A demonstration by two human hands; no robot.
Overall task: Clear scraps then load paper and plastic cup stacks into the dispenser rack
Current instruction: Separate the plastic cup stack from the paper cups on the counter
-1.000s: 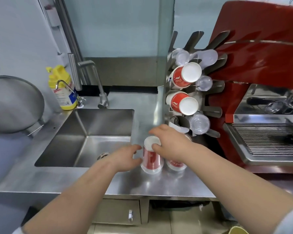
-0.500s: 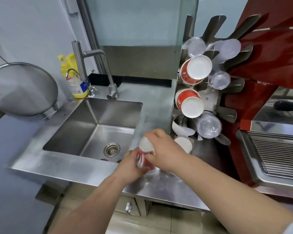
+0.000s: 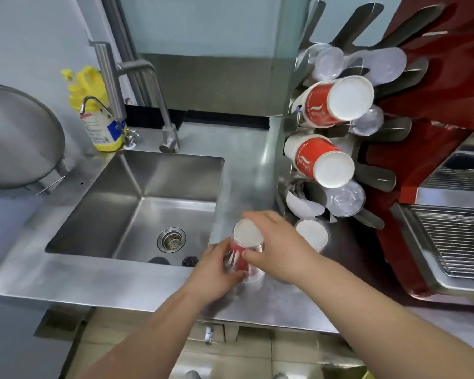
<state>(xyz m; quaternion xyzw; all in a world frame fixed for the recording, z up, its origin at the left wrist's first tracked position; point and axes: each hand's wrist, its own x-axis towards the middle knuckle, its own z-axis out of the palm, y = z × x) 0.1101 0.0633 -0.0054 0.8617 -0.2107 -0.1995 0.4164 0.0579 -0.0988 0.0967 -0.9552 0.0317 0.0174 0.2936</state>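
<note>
Head view: both hands, left (image 3: 216, 269) and right (image 3: 281, 250), grip red cup stack (image 3: 244, 250).

A single head-worn camera looks forward and steeply down from close above the counter (image 3: 126, 283), with the sink (image 3: 159, 203) at left, the cup rack (image 3: 372, 176) at far right, and both forearms reaching in from the near edge.
</note>
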